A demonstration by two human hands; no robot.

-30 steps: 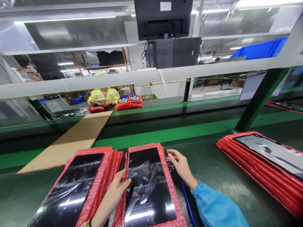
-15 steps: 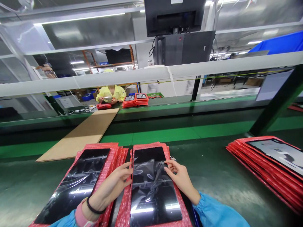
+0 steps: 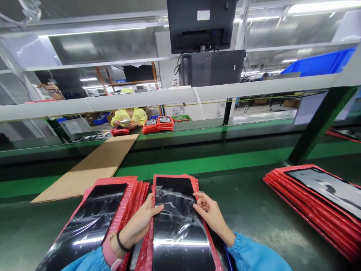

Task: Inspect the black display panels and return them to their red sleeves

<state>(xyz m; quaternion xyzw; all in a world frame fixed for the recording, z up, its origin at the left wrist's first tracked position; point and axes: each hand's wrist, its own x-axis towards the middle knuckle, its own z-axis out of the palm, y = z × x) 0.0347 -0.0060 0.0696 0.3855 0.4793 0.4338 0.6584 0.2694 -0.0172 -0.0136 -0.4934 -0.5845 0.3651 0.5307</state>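
Note:
A black glossy panel [image 3: 177,222], wrapped in clear film, lies on top of a stack of red bubble-wrap bags [image 3: 197,184] in front of me. My left hand [image 3: 142,222] grips the panel's left edge, thumb on top. On the panel's right edge my right hand [image 3: 210,212] pinches with curled fingers. A second stack of red bags topped by a black panel [image 3: 93,222] sits just to the left, touching the first.
A third stack of red-bagged panels [image 3: 316,192] lies at the right. A brown cardboard sheet [image 3: 90,165] slopes across the green conveyor. Across the line a person in yellow [image 3: 128,116] works beside more red stacks [image 3: 158,124]. Monitors hang overhead.
Both hands have closed in on the middle panel's edges; a second ago the right hand was off to its right side. The view has shifted slightly.

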